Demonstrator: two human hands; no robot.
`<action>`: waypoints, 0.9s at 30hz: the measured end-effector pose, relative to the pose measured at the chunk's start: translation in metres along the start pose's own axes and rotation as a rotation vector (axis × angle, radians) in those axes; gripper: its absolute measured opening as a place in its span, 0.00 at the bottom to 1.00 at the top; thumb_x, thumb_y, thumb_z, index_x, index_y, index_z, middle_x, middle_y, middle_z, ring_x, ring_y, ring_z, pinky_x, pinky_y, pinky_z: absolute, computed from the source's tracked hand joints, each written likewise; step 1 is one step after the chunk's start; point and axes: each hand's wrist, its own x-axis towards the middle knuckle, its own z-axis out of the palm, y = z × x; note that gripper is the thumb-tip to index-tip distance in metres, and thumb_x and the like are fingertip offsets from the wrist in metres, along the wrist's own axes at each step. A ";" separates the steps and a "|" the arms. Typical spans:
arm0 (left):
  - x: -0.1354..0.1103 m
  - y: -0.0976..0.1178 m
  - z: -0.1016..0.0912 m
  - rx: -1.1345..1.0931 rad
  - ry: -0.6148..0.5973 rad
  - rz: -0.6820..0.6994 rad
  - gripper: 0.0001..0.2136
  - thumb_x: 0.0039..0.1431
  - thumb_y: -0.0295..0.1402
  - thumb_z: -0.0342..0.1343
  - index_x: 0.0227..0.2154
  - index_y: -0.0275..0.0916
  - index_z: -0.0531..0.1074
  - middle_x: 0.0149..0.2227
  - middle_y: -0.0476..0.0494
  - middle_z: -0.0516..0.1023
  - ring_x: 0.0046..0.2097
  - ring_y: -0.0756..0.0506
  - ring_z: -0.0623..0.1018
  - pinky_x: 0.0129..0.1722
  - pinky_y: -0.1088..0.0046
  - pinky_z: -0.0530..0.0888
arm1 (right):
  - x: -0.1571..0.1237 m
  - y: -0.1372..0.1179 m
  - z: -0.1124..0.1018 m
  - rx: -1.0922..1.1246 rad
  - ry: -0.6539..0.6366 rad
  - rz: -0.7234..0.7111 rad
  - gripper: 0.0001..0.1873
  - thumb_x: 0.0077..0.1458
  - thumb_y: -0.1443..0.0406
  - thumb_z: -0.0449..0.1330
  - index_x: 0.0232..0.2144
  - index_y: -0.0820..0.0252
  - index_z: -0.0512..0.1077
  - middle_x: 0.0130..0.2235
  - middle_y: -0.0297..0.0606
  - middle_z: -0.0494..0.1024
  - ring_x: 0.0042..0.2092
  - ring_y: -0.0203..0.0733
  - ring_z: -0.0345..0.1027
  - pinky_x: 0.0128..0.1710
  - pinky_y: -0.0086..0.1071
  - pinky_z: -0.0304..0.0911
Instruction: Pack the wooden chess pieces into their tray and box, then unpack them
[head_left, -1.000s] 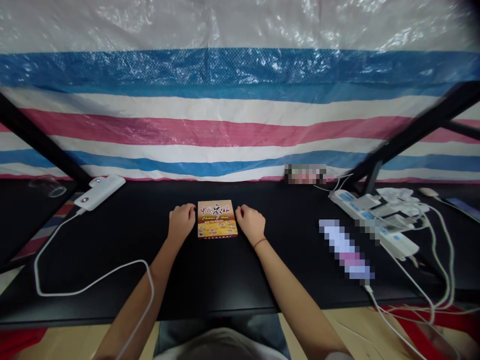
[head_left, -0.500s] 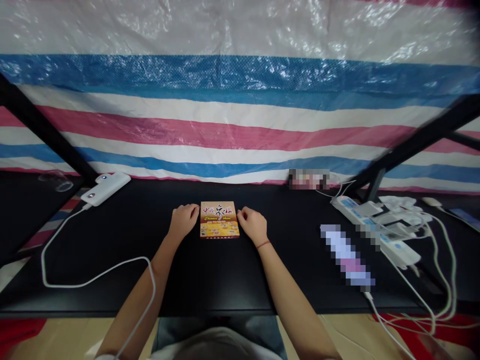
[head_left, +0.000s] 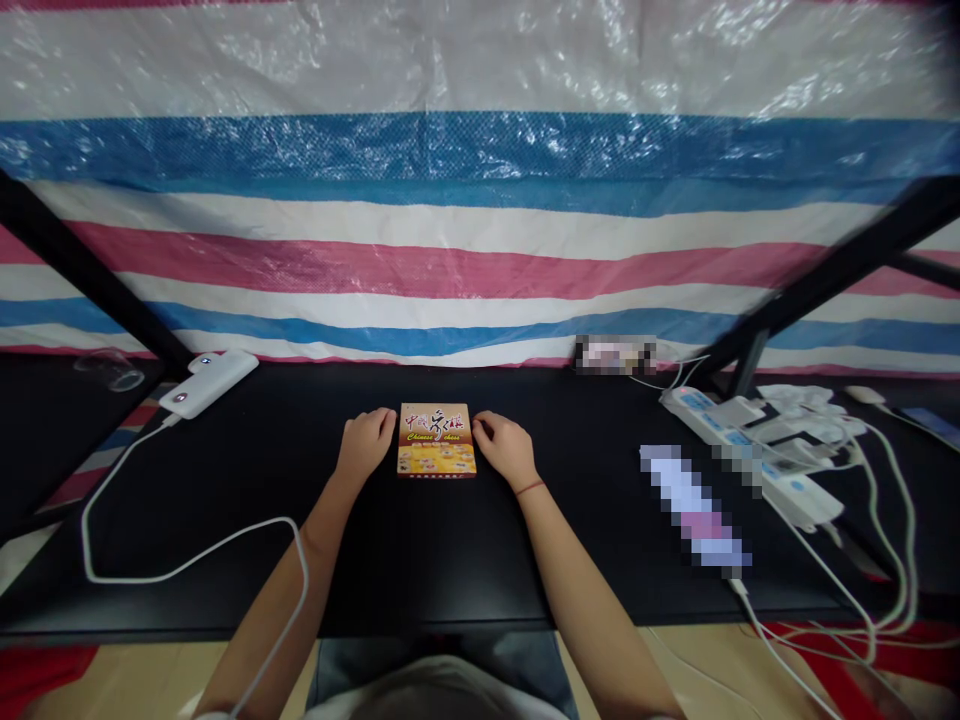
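Observation:
A small Chinese chess box point(head_left: 437, 440), yellow and cream with printed lettering, lies flat on the black table point(head_left: 442, 560). To its left rests my left hand point(head_left: 365, 445), the fingers curled closed and their tips near the box's left edge. My right hand point(head_left: 505, 448) lies on the other side in a loose fist, thumb side close to the right edge. Whether either hand touches the box I cannot tell. Nothing shows in either hand. Around my right wrist is a thin reddish cord point(head_left: 531, 487).
At the left, a white power bank point(head_left: 210, 384) has a white cable point(head_left: 180, 572) that crosses my left forearm. A blurred-out phone point(head_left: 694, 508) and a loaded power strip point(head_left: 750, 455) lie at the right. Behind the table hangs a striped plastic sheet point(head_left: 450, 230).
The camera view shifts very slightly. Both hands stay beside the chess box, and the box stays where it was on the table.

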 end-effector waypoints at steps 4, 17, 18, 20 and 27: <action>0.001 -0.002 0.000 0.014 -0.017 0.003 0.15 0.67 0.34 0.41 0.33 0.40 0.74 0.38 0.42 0.80 0.42 0.43 0.75 0.40 0.69 0.63 | 0.002 0.001 -0.001 0.007 -0.011 0.068 0.11 0.60 0.61 0.52 0.33 0.54 0.75 0.29 0.32 0.78 0.31 0.36 0.69 0.27 0.26 0.50; 0.000 -0.004 0.000 -0.024 -0.027 0.022 0.13 0.65 0.34 0.44 0.35 0.41 0.74 0.38 0.45 0.79 0.41 0.43 0.75 0.41 0.68 0.64 | -0.001 0.000 -0.002 0.049 0.009 0.053 0.11 0.58 0.62 0.52 0.33 0.55 0.75 0.29 0.32 0.77 0.31 0.35 0.68 0.28 0.26 0.50; 0.000 -0.004 0.000 -0.027 -0.029 0.021 0.13 0.65 0.34 0.44 0.35 0.41 0.74 0.38 0.45 0.79 0.41 0.43 0.75 0.41 0.68 0.64 | -0.001 0.001 -0.001 0.050 0.011 0.052 0.11 0.58 0.62 0.52 0.33 0.55 0.75 0.29 0.32 0.77 0.31 0.35 0.68 0.28 0.26 0.50; 0.000 -0.004 0.000 -0.031 -0.030 0.021 0.13 0.65 0.34 0.44 0.35 0.42 0.74 0.38 0.45 0.79 0.41 0.44 0.75 0.41 0.68 0.64 | -0.001 0.001 0.000 0.051 0.013 0.051 0.11 0.58 0.62 0.52 0.33 0.55 0.75 0.29 0.32 0.76 0.31 0.35 0.68 0.28 0.26 0.50; 0.000 -0.005 0.002 -0.013 -0.019 0.035 0.13 0.65 0.34 0.44 0.33 0.40 0.74 0.34 0.45 0.78 0.39 0.44 0.75 0.38 0.69 0.62 | -0.001 -0.001 -0.001 0.045 -0.002 0.032 0.10 0.59 0.63 0.52 0.32 0.55 0.73 0.28 0.31 0.75 0.30 0.35 0.67 0.28 0.26 0.50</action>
